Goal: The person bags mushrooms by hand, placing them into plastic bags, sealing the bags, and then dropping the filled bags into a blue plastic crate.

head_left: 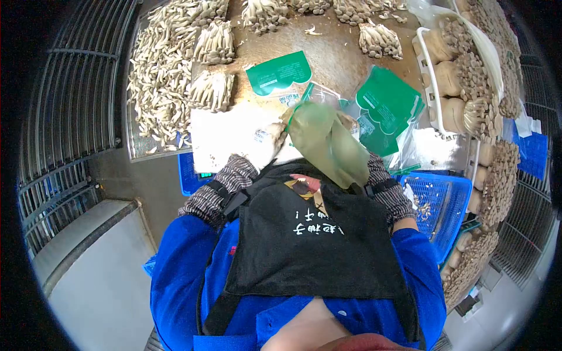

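Observation:
A translucent green plastic bag [328,140] is held up in front of my apron, slightly blurred. My left hand [274,138], washed out by glare, grips the bag's left edge with closed fingers. Most of my right hand [351,124] is behind the bag, so its fingers cannot be made out. Patterned sleeve covers reach over both wrists. Flat green-printed bags [389,99] lie beyond my right hand, and another printed bag [280,73] lies ahead on the worktop. A mushroom cluster [212,92] rests forward of my left hand, beside the bright white surface [219,137].
Loose mushrooms [158,88] pile at the left. More mushroom clusters [379,41] lie along the far side of the metal worktop [328,44]. A white crate [432,82] of mushroom blocks stands at the right. Blue baskets [439,205] sit below the near edge.

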### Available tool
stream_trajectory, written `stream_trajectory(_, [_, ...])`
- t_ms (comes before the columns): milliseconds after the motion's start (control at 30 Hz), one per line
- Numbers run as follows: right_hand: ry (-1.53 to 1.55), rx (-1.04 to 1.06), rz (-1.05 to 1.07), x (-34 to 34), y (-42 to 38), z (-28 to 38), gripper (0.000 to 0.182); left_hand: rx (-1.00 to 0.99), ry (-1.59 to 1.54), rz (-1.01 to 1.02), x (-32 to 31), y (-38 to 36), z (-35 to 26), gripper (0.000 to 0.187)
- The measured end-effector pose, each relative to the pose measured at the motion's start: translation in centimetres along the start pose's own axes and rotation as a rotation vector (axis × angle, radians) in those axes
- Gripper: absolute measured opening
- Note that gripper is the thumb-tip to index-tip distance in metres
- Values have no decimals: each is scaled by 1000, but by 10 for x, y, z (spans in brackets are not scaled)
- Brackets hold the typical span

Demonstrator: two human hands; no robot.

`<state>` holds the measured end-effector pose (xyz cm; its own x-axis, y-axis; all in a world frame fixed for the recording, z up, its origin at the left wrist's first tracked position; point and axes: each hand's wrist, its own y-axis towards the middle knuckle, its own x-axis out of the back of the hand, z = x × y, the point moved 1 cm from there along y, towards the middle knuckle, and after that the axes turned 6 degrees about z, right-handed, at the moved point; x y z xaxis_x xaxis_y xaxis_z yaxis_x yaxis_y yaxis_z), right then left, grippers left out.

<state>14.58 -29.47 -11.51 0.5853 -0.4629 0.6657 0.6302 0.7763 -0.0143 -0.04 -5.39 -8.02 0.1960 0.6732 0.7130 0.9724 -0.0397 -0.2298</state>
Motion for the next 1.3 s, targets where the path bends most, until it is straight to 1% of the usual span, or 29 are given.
stream_trajectory(67, [1,3,-6,-3,4,-2,36,53,-107,-43,1,6,4,27])
stream_trajectory(100, [2,2,-10,-6,5,-4,36,51,-109,-44,1,6,4,27])
stream_trajectory(200, [14,-6,-25,-14,12,-9,36,10,-51,-147,4,10,6,23])
stream_trajectory(233, [21,-9,-30,-17,15,-11,35,30,-40,-179,-4,10,16,25])
stream_trajectory(267, [27,-15,-35,-19,17,-13,35,23,-40,-182,-4,11,19,25])
stream_trajectory(367, [72,-40,-42,-29,27,-28,35,109,-137,-125,-3,9,19,26])
stream_trajectory(433, [99,-51,-58,-35,29,-41,35,105,-127,-136,-11,14,26,26])
stream_trajectory(500, [121,-51,-77,-35,36,-44,35,92,-108,-150,2,19,17,27])
stream_trajectory(567, [172,-24,24,-26,36,-41,35,148,-128,-107,14,17,6,28])
stream_trajectory(600, [172,-21,13,-18,36,-28,35,140,-119,-107,10,20,15,28])
stream_trajectory(667, [-108,-48,-8,-1,34,0,33,134,-63,-136,-3,24,39,32])
stream_trajectory(700, [-125,-97,37,6,34,11,30,206,-92,-65,19,20,14,38])
stream_trajectory(733, [-122,-104,30,4,33,12,30,201,-87,-58,4,22,39,38])
stream_trajectory(767, [-82,-79,-28,4,32,12,27,160,-165,-78,-21,26,83,40])
stream_trajectory(800, [-43,-56,-88,3,30,13,25,119,-243,-96,-35,29,106,42])
stream_trajectory(833, [-4,-111,-89,11,29,27,20,124,-257,-88,-34,28,110,42])
stream_trajectory(867, [1,-123,-100,15,26,35,20,129,-260,-84,-25,24,105,42])
stream_trajectory(933, [162,-99,-123,21,19,46,21,145,-270,-62,-4,18,90,41])
stream_trajectory(1000, [142,-88,-148,41,15,72,22,144,-291,-36,18,11,73,41])
stream_trajectory(1067, [129,-157,-7,65,13,107,21,137,-335,-5,39,4,58,41])
stream_trajectory(1100, [233,-81,-96,69,11,116,18,124,-359,11,49,3,51,41])
stream_trajectory(1133, [236,-85,-102,78,5,127,18,110,-391,30,60,2,44,41])
stream_trajectory(1200, [135,6,-88,106,-3,158,14,80,-442,62,80,2,29,40])
stream_trajectory(1233, [121,52,-155,109,-6,165,10,63,-463,70,87,1,21,40])
stream_trajectory(1300, [108,47,-160,110,-1,164,9,32,-499,78,100,-8,6,40])
